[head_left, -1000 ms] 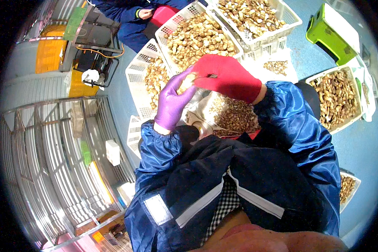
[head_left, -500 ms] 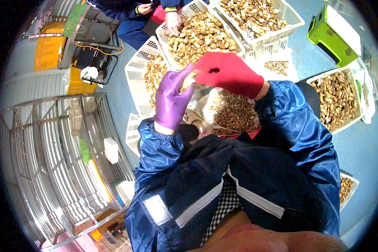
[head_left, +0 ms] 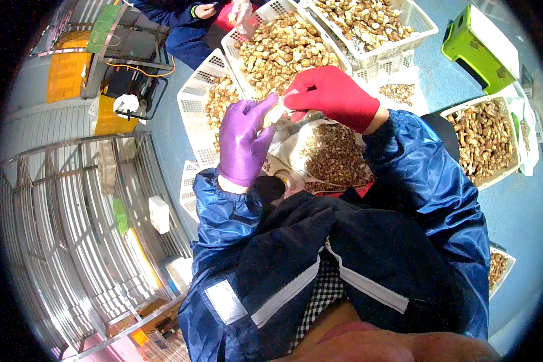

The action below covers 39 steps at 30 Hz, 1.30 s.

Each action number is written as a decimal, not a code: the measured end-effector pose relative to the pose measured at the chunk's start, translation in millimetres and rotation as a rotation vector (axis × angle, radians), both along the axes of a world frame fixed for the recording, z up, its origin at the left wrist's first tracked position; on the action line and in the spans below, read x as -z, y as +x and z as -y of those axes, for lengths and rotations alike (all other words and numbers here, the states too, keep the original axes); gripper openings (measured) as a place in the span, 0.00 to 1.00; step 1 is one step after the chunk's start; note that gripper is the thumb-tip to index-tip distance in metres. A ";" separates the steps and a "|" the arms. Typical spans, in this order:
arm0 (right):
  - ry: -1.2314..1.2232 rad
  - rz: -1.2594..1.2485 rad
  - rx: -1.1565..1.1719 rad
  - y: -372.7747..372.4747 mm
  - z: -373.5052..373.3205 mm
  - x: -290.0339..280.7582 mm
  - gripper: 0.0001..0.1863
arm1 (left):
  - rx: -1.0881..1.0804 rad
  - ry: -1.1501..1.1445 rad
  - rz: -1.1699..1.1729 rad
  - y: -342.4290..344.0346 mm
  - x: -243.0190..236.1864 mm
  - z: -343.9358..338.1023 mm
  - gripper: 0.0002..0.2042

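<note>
My left hand (head_left: pixel 245 142), in a purple glove, is closed around a pale mushroom (head_left: pixel 274 114) held up in front of me. Close beside it, my right hand (head_left: pixel 335 98) in a red glove is closed, its fingertips pinched near the mushroom. A whitish bit shows at those fingertips, too small to make out. Below both hands lies a heap of brown and white mushroom trimmings (head_left: pixel 336 158) on white sheeting. Just beyond my hands stands a white perforated crate of mushrooms (head_left: pixel 283 51).
Another crate of mushrooms (head_left: pixel 368 24) is stacked at the far right, and one (head_left: pixel 484 142) sits on the blue floor (head_left: pixel 504 211) to my right. A green and white stool (head_left: pixel 485 51) stands behind it. Metal racks (head_left: pixel 84 241) line the left. A co-worker (head_left: pixel 181 30) sits across.
My right hand has shifted slightly and turned, its fingertips now more visible beside the mushroom. My left hand keeps its hold. The co-worker's gloved hand has lifted away from the mushroom crate.
</note>
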State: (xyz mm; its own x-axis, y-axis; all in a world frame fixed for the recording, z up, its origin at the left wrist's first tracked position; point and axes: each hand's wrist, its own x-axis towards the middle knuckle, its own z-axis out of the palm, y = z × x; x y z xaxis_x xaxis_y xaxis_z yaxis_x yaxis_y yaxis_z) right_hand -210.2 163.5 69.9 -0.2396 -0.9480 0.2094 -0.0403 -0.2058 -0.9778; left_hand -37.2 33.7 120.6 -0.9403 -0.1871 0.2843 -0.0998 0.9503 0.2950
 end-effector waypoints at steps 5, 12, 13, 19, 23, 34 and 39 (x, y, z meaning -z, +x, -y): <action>0.032 0.269 -0.017 6.8 0.5 -11.0 0.12 | -0.023 0.349 -0.021 2.8 0.3 4.0 0.24; -0.059 0.037 -0.054 0.5 2.0 -3.8 0.11 | -0.084 0.712 -0.004 5.5 3.3 0.5 0.24; -0.061 0.039 -0.057 2.5 2.4 -4.7 0.11 | -0.097 0.758 0.004 7.8 2.7 1.8 0.23; -0.275 -0.221 0.137 7.5 6.0 -3.2 0.14 | -0.161 1.031 0.049 7.7 4.4 2.7 0.17; -0.101 0.011 -0.026 3.6 3.8 -1.7 0.11 | -0.244 1.306 0.011 9.4 9.6 -0.2 0.16; 0.008 0.231 -0.006 8.1 8.5 -5.2 0.13 | -0.223 1.449 -0.104 6.6 14.1 -5.2 0.17; -0.058 -0.023 0.093 14.1 12.9 -4.4 0.13 | -0.331 1.263 -0.061 7.2 19.0 -5.5 0.17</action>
State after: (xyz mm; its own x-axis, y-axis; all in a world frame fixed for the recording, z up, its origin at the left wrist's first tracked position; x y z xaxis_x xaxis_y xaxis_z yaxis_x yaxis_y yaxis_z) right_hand -196.0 150.7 74.3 -0.3205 -0.9080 0.2700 -0.0837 -0.2568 -0.9628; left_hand -29.9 39.2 101.6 -0.7904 -0.5732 -0.2160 -0.2288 -0.0509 0.9721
